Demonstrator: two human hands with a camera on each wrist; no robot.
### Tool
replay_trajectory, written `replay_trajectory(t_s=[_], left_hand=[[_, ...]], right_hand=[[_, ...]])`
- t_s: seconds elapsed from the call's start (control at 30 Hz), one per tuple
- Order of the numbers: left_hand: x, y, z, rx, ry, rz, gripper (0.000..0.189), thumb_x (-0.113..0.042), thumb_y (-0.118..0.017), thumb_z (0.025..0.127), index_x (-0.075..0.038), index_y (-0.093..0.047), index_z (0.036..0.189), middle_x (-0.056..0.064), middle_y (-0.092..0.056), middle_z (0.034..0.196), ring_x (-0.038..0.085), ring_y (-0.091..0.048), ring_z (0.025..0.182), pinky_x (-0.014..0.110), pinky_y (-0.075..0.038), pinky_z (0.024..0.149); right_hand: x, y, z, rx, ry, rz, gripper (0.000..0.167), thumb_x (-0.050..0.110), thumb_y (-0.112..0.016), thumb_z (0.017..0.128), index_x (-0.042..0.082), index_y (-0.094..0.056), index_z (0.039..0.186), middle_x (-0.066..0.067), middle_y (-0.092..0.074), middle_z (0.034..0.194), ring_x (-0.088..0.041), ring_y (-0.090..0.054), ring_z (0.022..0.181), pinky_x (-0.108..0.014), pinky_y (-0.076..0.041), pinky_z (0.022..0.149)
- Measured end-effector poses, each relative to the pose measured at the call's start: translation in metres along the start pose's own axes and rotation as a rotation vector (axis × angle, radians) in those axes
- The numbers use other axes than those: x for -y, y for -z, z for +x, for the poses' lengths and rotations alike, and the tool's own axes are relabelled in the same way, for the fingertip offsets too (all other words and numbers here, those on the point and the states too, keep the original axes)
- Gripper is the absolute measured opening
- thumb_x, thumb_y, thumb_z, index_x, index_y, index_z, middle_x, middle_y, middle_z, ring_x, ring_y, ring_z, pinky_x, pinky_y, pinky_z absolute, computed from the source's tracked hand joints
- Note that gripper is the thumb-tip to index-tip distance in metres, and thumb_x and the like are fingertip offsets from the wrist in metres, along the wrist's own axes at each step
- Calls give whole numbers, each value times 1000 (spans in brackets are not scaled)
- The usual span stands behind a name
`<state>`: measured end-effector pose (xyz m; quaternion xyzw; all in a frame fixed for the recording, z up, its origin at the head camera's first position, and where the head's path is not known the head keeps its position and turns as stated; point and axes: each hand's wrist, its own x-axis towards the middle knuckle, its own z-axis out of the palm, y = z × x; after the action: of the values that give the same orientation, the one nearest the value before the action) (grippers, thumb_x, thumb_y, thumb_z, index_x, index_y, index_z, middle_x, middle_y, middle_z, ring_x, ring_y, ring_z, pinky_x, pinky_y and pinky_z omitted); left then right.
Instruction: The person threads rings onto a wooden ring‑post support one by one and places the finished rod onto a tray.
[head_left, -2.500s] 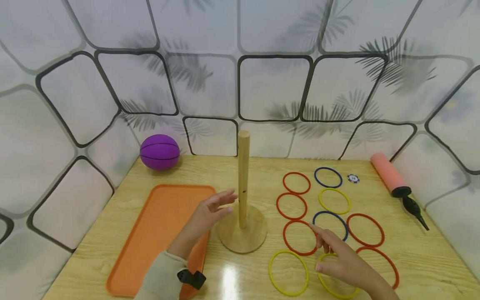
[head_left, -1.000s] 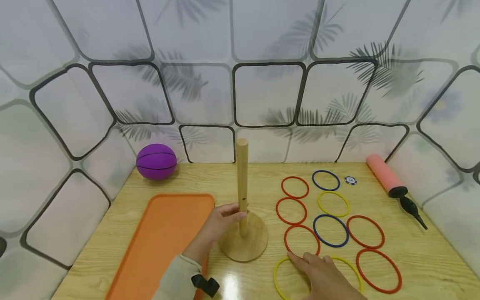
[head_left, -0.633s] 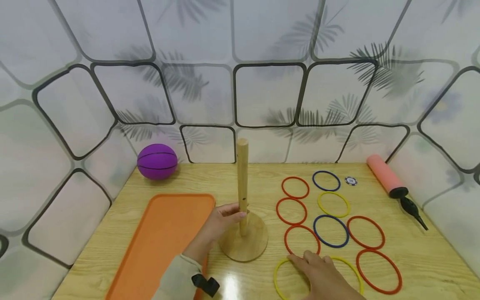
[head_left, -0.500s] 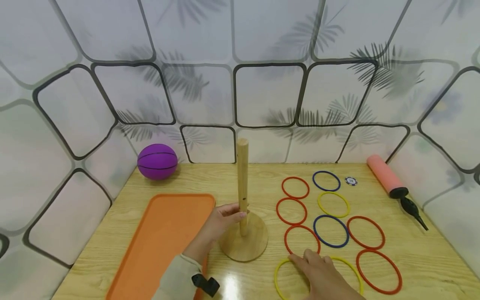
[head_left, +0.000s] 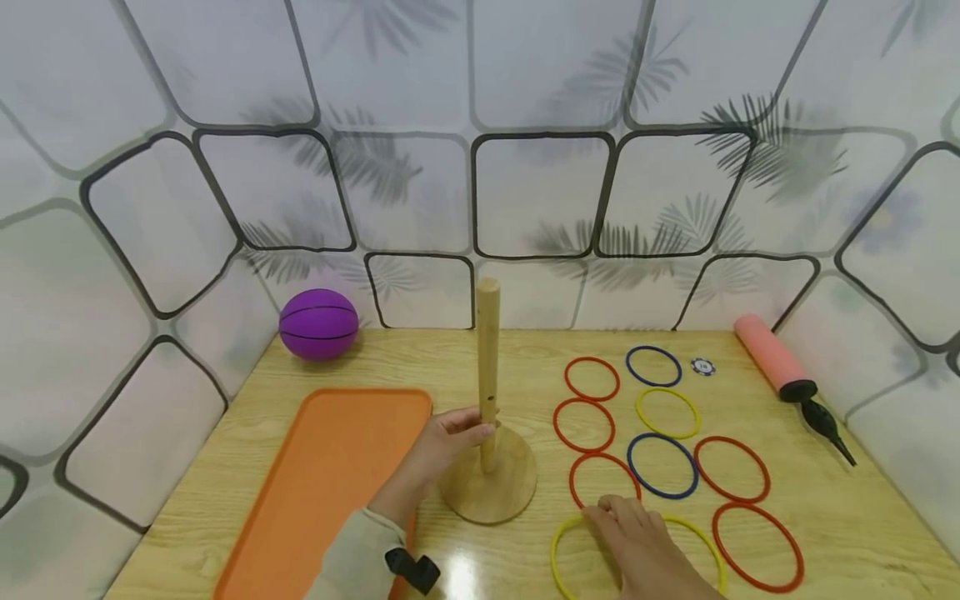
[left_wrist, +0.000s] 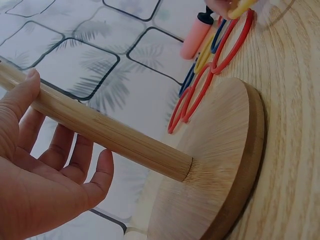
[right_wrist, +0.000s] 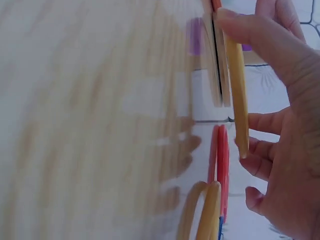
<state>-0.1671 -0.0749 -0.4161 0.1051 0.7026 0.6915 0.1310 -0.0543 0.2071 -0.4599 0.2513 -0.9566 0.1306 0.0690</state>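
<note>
My left hand (head_left: 442,446) holds the lower part of an upright wooden post (head_left: 488,350), thumb in front and fingers behind. The post rises from a round wooden base (head_left: 465,496) that stands on the table. To the right, my right hand (head_left: 648,550) pinches the near yellow ring (head_left: 555,550). In the right wrist view the yellow ring (right_wrist: 238,90) is seen edge-on, with the thumb and fingertips at it. Part of that ring is hidden under the hand in the head view. A second yellow ring (head_left: 718,558) lies partly behind the right hand.
Red rings (head_left: 601,456), blue rings (head_left: 630,475) and another yellow ring (head_left: 638,408) lie flat near the right hand. A poker chip (head_left: 703,367) and a pink hand pump (head_left: 772,354) lie farther right. An orange tray (head_left: 337,458) and a purple ball (head_left: 318,325) are at left.
Since the oldest frame, my left hand has reached right and taken hold of the post. My right hand has come down and left onto the near yellow ring. Lately the right fingers have bunched closer.
</note>
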Motion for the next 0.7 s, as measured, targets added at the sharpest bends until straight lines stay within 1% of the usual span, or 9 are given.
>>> replay_trajectory(t_s=[0.1, 0.2, 0.27, 0.33, 0.37, 0.5, 0.53, 0.6, 0.7], left_hand=[[1, 0, 0, 4, 0, 2, 35, -18, -67, 88, 0, -66, 118, 8, -70, 106, 15, -60, 101, 37, -45, 93], [2, 0, 0, 7, 0, 2, 35, -18, -67, 89, -1, -66, 118, 8, -69, 107, 16, -60, 102, 38, -45, 93], [3, 0, 0, 7, -2, -2, 35, -18, -67, 89, 0, -65, 118, 9, -69, 107, 16, -60, 102, 38, -45, 93], [3, 0, 0, 6, -1, -7, 35, -18, -66, 89, 1, -65, 118, 9, -69, 107, 16, -60, 102, 38, -45, 94], [3, 0, 0, 5, 0, -10, 35, -17, -67, 89, 1, -65, 118, 9, -69, 107, 16, -60, 102, 38, -45, 94], [3, 0, 1, 3, 4, -12, 35, -18, -67, 89, 1, -65, 118, 8, -69, 107, 16, -60, 102, 39, -45, 94], [3, 0, 1, 3, 5, -13, 35, -18, -67, 89, 1, -65, 118, 8, -70, 107, 16, -60, 102, 39, -45, 94], [3, 0, 1, 5, 8, -16, 35, -18, -67, 89, 0, -66, 118, 7, -70, 106, 15, -60, 101, 39, -45, 94], [3, 1, 1, 10, 8, -23, 35, -18, -67, 89, 1, -65, 118, 7, -70, 105, 14, -61, 100, 39, -45, 95]], right_hand=[[-1, 3, 0, 26, -21, 83, 99, 85, -61, 56, 13, -54, 124, 5, -51, 113, -13, -45, 98, -40, -41, 75], [-3, 7, 0, 57, -18, 211, 99, 75, -70, 61, 7, -50, 130, 2, -49, 118, -16, -45, 104, -48, -45, 79], [-5, 11, 0, 78, -12, 303, 97, 64, -76, 65, 4, -45, 135, -3, -45, 122, -17, -44, 107, -46, -47, 81], [-6, 16, 0, 81, 8, 382, 95, 52, -80, 68, 2, -41, 138, -7, -42, 124, -20, -42, 109, -40, -49, 78], [-5, 19, 0, 84, -1, 416, 94, 48, -81, 69, 2, -39, 140, -8, -40, 125, -20, -42, 109, -35, -49, 76], [-5, 33, 2, 45, 23, 481, 92, 40, -83, 70, 6, -36, 143, -13, -38, 128, -24, -43, 109, -31, -49, 76], [-5, 37, 3, 47, 17, 497, 91, 39, -82, 72, 9, -35, 144, -13, -37, 130, -23, -44, 111, -31, -49, 77], [-6, 44, 6, 16, 42, 507, 92, 35, -83, 72, 13, -33, 146, -13, -37, 131, -19, -44, 111, -31, -50, 79], [-7, 55, 11, -36, 81, 496, 96, 30, -84, 70, 15, -30, 148, -5, -38, 130, -10, -41, 111, -31, -49, 80]])
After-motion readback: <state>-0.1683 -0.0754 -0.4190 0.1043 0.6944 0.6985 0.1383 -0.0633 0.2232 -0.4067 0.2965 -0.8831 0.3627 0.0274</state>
